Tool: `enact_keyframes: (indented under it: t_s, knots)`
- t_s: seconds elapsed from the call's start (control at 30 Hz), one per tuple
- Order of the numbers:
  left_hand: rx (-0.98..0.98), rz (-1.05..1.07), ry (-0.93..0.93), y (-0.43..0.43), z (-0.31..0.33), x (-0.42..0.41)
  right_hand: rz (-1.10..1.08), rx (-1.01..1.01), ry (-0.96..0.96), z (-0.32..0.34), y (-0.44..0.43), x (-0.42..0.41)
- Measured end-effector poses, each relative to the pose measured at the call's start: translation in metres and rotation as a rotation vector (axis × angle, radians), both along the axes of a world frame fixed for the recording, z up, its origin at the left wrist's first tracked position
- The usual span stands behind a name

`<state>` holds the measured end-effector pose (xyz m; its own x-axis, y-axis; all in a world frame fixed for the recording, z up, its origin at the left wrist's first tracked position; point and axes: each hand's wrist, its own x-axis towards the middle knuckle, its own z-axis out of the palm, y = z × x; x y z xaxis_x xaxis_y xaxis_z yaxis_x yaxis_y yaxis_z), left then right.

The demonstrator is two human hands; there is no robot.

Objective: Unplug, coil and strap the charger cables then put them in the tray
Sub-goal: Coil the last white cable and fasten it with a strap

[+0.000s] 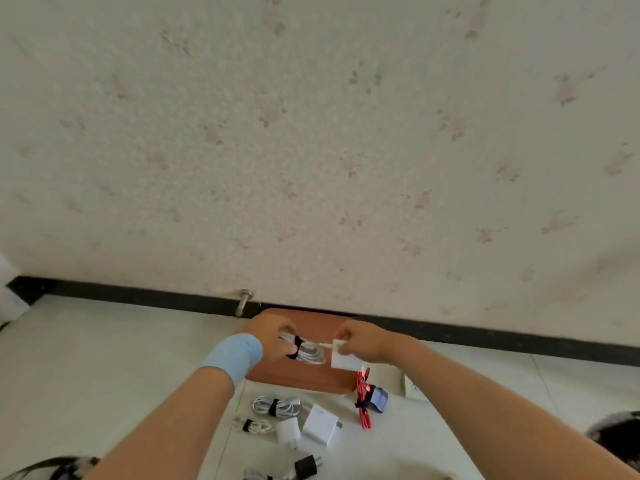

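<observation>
Holding strapped coil [309,353] in left grip [273,336], pinching adapter [346,359] at its 3 o'clock in right grip [360,341], over tray [304,380], probably to unplug.

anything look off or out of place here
The strapped white cable in the left hand, over the tray, looks plugged into the white charger that the right hand pinches, though it is already coiled. A second white coil and a red cable lie on the floor beside the tray, not in it.
</observation>
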<state>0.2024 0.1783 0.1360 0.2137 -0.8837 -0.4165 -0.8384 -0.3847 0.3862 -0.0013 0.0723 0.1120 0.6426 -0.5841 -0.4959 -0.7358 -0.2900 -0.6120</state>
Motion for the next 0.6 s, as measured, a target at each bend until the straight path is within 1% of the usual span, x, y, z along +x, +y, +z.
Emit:
enact_keyframes:
  t_s: [0.1, 0.2, 0.37, 0.47, 0.6]
  knots:
    - [0.087, -0.018, 0.018, 0.006, -0.041, 0.002, -0.021, 0.02, -0.003, -0.042, 0.007, -0.006]
    - [0.182, -0.061, -0.029, 0.006, -0.077, -0.001, -0.041, 0.051, 0.002, -0.082, 0.018, -0.011]
    - [0.353, -0.084, -0.079, 0.006, -0.132, -0.002, -0.094, 0.057, 0.085, -0.134, 0.041, -0.009]
    - [0.387, -0.094, -0.096, 0.009, -0.152, 0.0, -0.11, 0.053, 0.115, -0.159, 0.048, -0.005]
    - [0.418, -0.158, -0.15, 0.014, -0.167, 0.003, -0.083, 0.036, 0.108, -0.179, 0.056, -0.001]
